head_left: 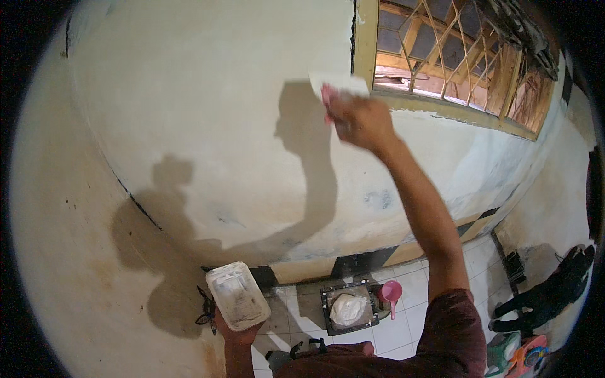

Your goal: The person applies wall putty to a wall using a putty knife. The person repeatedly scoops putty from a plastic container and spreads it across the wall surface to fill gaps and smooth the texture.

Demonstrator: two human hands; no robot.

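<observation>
My right hand (367,123) is raised to the cream wall (239,120), just below and left of the window's corner. Its fingers are closed round a pink scraper (326,96), smeared by motion and partly hidden by the hand. A pale white patch lies at the scraper, against the wall. Low on the left, my left hand (234,329) supports a white rectangular plastic tub (239,297) from below. White paste coats the tub's inside and rim. Most of the left fingers are hidden beneath it.
A window with a yellow frame (441,107) and metal grille is at upper right. On the tiled floor stand a dark crate (328,320) with a white bag (348,309) and a pink dipper (391,291). Dark cloth (542,290) and a green-and-orange item lie at right.
</observation>
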